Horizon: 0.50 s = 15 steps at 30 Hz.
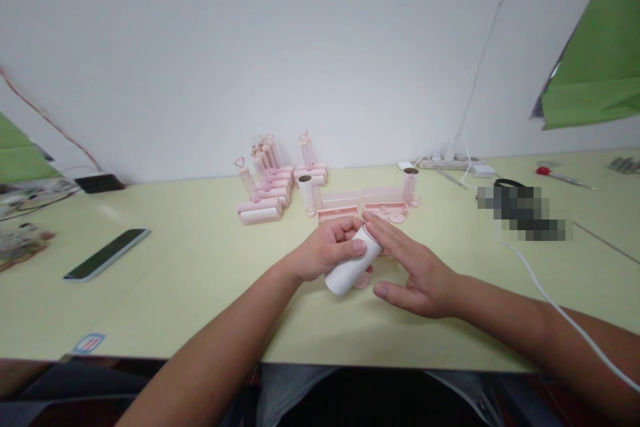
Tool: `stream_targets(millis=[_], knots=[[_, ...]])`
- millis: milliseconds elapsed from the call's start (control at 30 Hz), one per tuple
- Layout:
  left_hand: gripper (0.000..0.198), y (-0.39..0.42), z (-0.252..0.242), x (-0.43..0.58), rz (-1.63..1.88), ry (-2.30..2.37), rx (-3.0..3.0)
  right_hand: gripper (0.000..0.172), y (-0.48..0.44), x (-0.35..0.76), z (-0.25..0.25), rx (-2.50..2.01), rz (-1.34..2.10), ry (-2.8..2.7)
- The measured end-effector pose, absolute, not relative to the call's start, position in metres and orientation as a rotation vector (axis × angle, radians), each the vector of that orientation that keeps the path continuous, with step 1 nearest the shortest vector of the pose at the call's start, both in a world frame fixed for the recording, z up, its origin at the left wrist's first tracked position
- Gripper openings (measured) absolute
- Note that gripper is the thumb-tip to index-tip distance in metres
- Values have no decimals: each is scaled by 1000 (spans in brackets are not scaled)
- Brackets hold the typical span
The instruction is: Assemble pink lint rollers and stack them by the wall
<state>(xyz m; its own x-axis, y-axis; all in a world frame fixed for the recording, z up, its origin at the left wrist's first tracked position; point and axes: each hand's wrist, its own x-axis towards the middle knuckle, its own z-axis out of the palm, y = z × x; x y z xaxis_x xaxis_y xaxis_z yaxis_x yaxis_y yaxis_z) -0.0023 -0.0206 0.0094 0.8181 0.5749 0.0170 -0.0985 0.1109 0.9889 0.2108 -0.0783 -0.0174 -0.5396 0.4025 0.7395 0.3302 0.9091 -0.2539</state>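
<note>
A white roll [353,265] is held tilted above the table by my left hand [330,250], with the thumb across its side and the fingers behind it. My right hand [413,270] is open, its straight fingers touching the upper end of the roll and its thumb apart below. Just behind my hands lie two open pink cases [340,212], partly hidden by them. Beside the cases, a white roll with a brown core [305,192] stands upright. A pink disc [361,280] shows partly under the held roll.
Several pink lint rollers [260,207] with upright handles stand in rows at back left. A phone [107,255] lies to the left. At the right are a blurred-out dark item [520,210], a red-handled screwdriver [563,177] and a white cable [555,303] running past my right forearm. A power strip [445,161] lies along the wall.
</note>
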Motion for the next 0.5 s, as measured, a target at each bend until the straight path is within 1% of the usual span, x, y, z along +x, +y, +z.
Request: stream_targets(millis=[167, 433, 500], knots=[[52, -20, 10, -3, 524, 442, 1379, 92, -82, 212, -18, -624, 203, -2154], [49, -20, 11, -3, 539, 455, 1391, 94, -84, 213, -20, -669, 244, -1888], [50, -20, 11, -3, 545, 454, 1399, 95, -85, 212, -19, -687, 227, -1899]])
